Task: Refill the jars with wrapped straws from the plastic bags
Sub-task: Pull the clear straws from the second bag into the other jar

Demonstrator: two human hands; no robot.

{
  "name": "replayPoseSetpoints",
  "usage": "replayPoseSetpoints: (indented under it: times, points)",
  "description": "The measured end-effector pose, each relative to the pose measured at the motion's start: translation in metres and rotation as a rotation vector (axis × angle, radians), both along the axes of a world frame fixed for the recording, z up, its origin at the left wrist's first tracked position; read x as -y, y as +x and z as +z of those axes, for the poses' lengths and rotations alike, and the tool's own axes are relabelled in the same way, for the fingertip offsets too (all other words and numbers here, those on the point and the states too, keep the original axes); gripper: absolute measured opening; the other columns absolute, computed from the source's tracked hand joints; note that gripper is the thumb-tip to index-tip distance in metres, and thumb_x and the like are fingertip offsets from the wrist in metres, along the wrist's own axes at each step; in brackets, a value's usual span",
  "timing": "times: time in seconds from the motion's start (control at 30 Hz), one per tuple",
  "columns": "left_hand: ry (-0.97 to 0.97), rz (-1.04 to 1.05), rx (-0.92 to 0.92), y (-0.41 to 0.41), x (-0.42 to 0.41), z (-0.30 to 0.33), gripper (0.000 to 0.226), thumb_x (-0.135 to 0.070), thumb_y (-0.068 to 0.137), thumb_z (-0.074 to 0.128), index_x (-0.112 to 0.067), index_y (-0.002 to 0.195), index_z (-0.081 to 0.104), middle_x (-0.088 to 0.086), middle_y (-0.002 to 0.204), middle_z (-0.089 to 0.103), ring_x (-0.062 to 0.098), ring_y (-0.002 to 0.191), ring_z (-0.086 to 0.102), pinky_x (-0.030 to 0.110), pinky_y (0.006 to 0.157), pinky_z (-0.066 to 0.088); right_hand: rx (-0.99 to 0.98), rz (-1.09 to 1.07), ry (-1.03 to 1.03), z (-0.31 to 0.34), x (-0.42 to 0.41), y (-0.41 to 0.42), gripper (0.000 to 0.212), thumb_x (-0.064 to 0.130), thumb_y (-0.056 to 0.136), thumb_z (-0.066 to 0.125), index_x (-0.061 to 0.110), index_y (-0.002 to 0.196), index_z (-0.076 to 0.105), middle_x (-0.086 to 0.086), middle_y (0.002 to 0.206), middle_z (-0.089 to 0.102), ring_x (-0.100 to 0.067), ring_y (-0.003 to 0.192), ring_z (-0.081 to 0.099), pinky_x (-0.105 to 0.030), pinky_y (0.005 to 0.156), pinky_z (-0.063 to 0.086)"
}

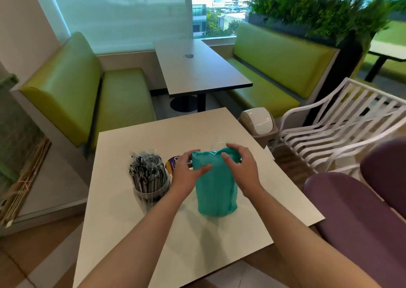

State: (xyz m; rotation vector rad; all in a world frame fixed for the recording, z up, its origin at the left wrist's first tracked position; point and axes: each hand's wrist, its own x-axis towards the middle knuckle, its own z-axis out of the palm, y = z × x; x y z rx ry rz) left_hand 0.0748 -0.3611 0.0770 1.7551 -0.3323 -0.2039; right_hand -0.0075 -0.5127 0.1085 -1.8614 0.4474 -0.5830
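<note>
teal plastic bag (216, 189) stands upright near the middle of the pale square table (153, 232), bulging, top edge folded or bunched over. left hand (186, 172) on the bag's upper left side, thumb laid across the front face, fingers curled round the top left corner, so it holds the bag there. right hand (240, 167) at the upper right, fingers arched and bent over the bag's mouth, thumb toward the front; fingertips at the rim, but cannot tell whether they truly pinch the plastic or only touch it. both forearms bare, coming in from the near edge of the table. just left of the bag, apart from it, a clear jar (150, 194) packed with dark wrapped straws (147, 169), standing upright, their tops fanned above the rim, clear film around the bunch. between jar and bag, partly behind the left hand, a purple-and-yellow label (172, 163) on some item; the rest hidden. a trace of clear plastic (219, 141) shows behind the bag's top, blurred. beyond: a small bin with a swing lid (258, 123) off the table's far right corner, a white slatted chair (342, 129) beside it, purple seat (356, 217) at right, green booth benches (87, 94) flanking a second table (197, 68), plants (318, 4) along the window.
</note>
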Motion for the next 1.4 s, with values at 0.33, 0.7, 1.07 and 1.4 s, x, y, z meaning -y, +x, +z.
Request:
replayPoseSetpoints:
  times: [0.33,0.7,1.07,1.4]
  points:
    - [-0.054,0.039,0.033,-0.009,0.003,0.003,0.041,-0.012,0.074,0.083,-0.028,0.103,0.059,0.002,0.111,0.064,0.018,0.095,0.063,0.021,0.072,0.053,-0.020,-0.012,-0.562,0.002,-0.032,0.007,0.033,0.048,0.085,0.063,0.029,0.112,0.070,0.010,0.109,0.061,-0.007,0.115,0.044,-0.026,0.117,0.011]
    - [-0.075,0.014,0.037,-0.016,0.012,0.004,0.036,-0.014,0.076,0.082,-0.019,0.104,0.061,0.002,0.107,0.065,0.007,0.089,0.061,0.009,0.066,0.047,-0.037,-0.071,-0.379,0.007,-0.028,0.006,0.010,0.039,0.089,0.064,0.031,0.092,0.070,0.015,0.097,0.065,-0.007,0.100,0.053,-0.037,0.104,0.035]
    - [-0.017,-0.018,0.055,-0.014,0.007,-0.001,0.047,-0.026,0.078,0.081,-0.023,0.114,0.052,-0.011,0.126,0.055,0.012,0.113,0.056,0.027,0.091,0.052,0.106,-0.129,0.187,0.027,-0.014,-0.003,0.009,0.029,0.099,0.051,0.020,0.101,0.055,0.005,0.089,0.071,-0.001,0.082,0.067,-0.007,0.069,0.048]
    - [0.126,-0.022,0.243,-0.016,0.012,0.013,0.031,-0.034,0.074,0.083,-0.032,0.102,0.069,-0.013,0.106,0.066,0.003,0.103,0.058,0.013,0.086,0.043,0.093,-0.091,0.252,0.027,-0.007,-0.002,0.012,0.029,0.102,0.045,0.018,0.103,0.051,0.001,0.092,0.072,-0.006,0.081,0.070,-0.018,0.075,0.055]
